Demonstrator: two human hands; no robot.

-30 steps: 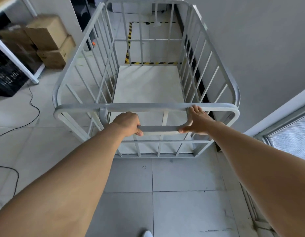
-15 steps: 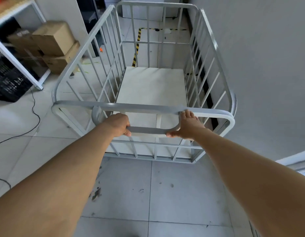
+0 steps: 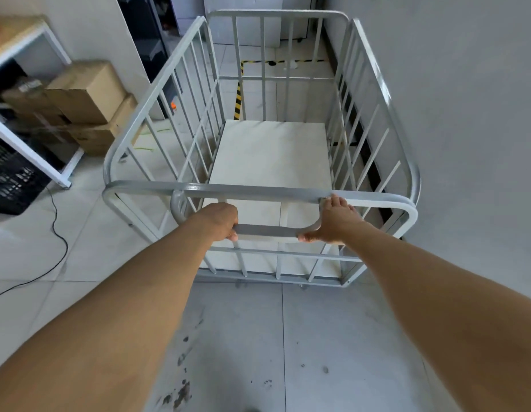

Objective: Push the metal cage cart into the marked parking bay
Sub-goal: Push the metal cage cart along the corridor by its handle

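The grey metal cage cart (image 3: 157, 120) stands in front of me with barred sides and a pale flat floor, empty inside. Its curved push handle (image 3: 267, 231) hangs under the near top rail. My left hand (image 3: 221, 220) grips the handle's left end with curled fingers. My right hand (image 3: 332, 220) grips the handle's right bend, its fingertips up against the top rail. Beyond the cart, yellow-and-black striped tape (image 3: 238, 98) marks the parking bay on the floor; the cart's far end overlaps the bay's near part.
A grey wall (image 3: 466, 114) runs close along the cart's right side. Stacked cardboard boxes (image 3: 86, 93) and a white shelf frame (image 3: 32, 141) with a black crate (image 3: 11, 179) stand at the left. A black cable (image 3: 57, 233) lies on the tiled floor.
The cart has rolled forward toward the taped bay and its far end now covers the bay's near tape line. Both hands keep the same hold on the handle.
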